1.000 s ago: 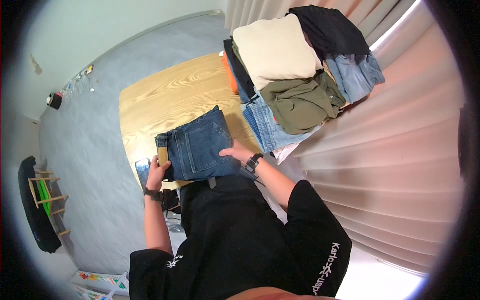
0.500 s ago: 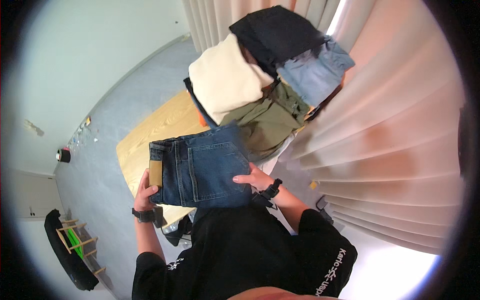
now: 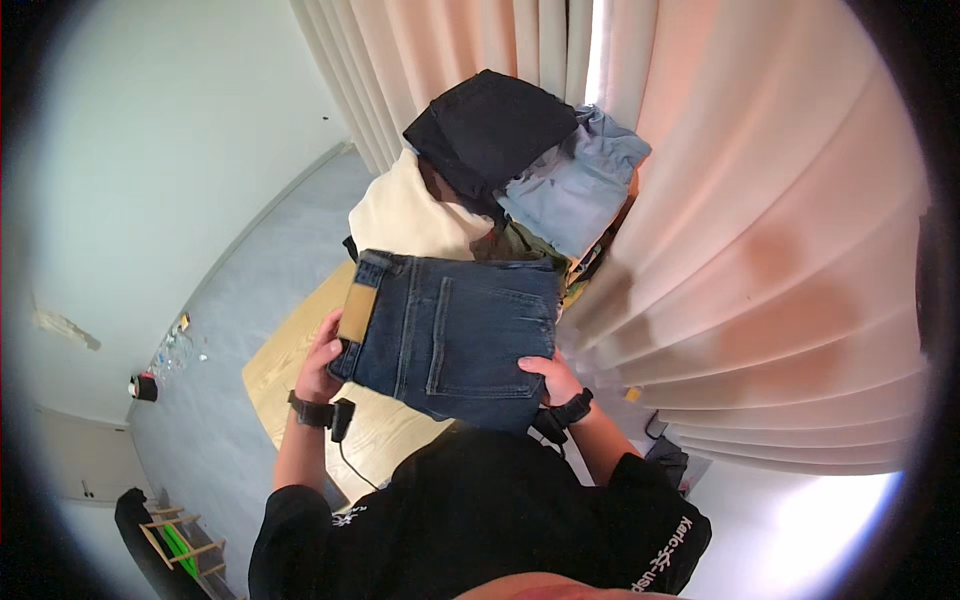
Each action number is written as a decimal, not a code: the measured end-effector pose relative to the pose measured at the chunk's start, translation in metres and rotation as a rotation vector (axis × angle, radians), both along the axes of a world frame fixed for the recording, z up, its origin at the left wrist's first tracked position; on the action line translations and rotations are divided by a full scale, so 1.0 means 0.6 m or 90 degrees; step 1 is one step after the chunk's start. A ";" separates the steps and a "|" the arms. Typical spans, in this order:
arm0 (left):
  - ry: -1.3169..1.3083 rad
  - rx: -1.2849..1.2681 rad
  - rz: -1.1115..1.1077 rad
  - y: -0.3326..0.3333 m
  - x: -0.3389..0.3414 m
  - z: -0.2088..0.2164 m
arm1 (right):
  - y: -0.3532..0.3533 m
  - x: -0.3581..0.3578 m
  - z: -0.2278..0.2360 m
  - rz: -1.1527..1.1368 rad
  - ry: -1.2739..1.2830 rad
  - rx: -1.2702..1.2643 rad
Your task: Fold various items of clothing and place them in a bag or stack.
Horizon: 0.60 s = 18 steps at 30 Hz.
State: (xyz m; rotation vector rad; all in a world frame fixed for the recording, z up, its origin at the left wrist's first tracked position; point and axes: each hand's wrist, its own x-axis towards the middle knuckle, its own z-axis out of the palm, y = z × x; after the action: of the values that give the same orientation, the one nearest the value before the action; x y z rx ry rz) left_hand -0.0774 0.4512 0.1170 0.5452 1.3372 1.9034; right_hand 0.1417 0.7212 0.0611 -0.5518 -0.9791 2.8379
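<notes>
Folded dark blue jeans point(image 3: 480, 330) with a tan waistband patch are held up between my hands, above the near part of the table. My left hand point(image 3: 322, 358) grips them at the waistband beside the patch, thumb on top. At the opposite folded side, my right hand point(image 3: 552, 380) pinches the jeans with its thumb over the pocket's lower corner; the other fingers are mostly hidden beneath. Just beyond lie a cream garment point(image 3: 410, 215), folded black trousers point(image 3: 490, 125) and light blue jeans point(image 3: 575, 180). An olive garment point(image 3: 530, 243) is largely hidden behind the held jeans.
The pale wooden table point(image 3: 285, 350) shows to the left of and below the jeans. Long pinkish curtains point(image 3: 740, 250) hang close along the right. On the floor at far left are a small dark bin point(image 3: 143, 386) and a wooden rack point(image 3: 185, 540).
The jeans, with both hands on them, have shifted right in the view and now tilt slightly, covering more of the olive garment. The view itself has also moved. Both grips stay the same.
</notes>
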 end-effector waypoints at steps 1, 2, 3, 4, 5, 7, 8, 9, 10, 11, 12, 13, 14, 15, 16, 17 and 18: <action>-0.089 0.049 0.027 0.010 -0.006 -0.013 | 0.001 0.002 0.004 -0.050 -0.011 -0.031; -0.204 0.112 0.051 0.019 -0.012 -0.027 | 0.003 0.003 0.009 -0.045 0.001 -0.035; -0.241 0.078 -0.040 0.023 -0.027 -0.037 | 0.005 0.004 0.016 -0.088 -0.005 -0.032; -0.248 0.098 -0.034 0.027 -0.032 -0.051 | 0.007 0.005 0.022 -0.144 -0.054 -0.015; -0.324 0.082 -0.074 0.028 -0.037 -0.063 | 0.011 0.009 0.034 -0.135 -0.014 -0.022; -0.404 0.038 -0.138 0.042 -0.049 -0.088 | 0.023 0.009 0.056 -0.119 0.023 -0.003; -0.415 0.082 -0.173 0.047 -0.053 -0.099 | 0.021 0.007 0.067 -0.108 0.017 -0.002; -0.436 0.104 -0.136 0.056 -0.050 -0.113 | 0.018 0.005 0.077 -0.114 0.028 0.030; -0.462 0.127 -0.095 0.061 -0.045 -0.125 | 0.014 0.005 0.087 -0.135 0.012 0.075; -0.480 0.147 -0.135 0.061 -0.050 -0.131 | 0.010 0.006 0.098 -0.121 0.020 0.065; -0.467 0.145 -0.109 0.065 -0.054 -0.137 | 0.013 0.001 0.106 -0.105 0.020 0.124; -0.462 0.156 -0.117 0.065 -0.057 -0.139 | 0.019 -0.005 0.116 -0.100 0.028 0.194; -0.450 0.145 -0.104 0.068 -0.058 -0.141 | 0.028 -0.011 0.126 -0.090 0.008 0.188; -0.446 0.135 -0.125 0.066 -0.060 -0.139 | 0.042 -0.014 0.135 -0.072 0.002 0.251; -0.457 0.182 -0.159 0.067 -0.056 -0.137 | 0.062 -0.021 0.143 -0.062 0.008 0.317; -0.438 0.195 -0.197 0.072 -0.052 -0.133 | 0.086 -0.030 0.152 -0.050 -0.004 0.318; -0.420 0.170 -0.222 0.081 -0.047 -0.126 | 0.112 -0.038 0.161 -0.039 -0.014 0.393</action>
State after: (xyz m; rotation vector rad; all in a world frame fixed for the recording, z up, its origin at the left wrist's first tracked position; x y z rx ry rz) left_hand -0.1054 0.4998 0.0413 0.2168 0.5323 1.7522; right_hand 0.1189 0.7886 0.1577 -0.5211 -1.6996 2.2879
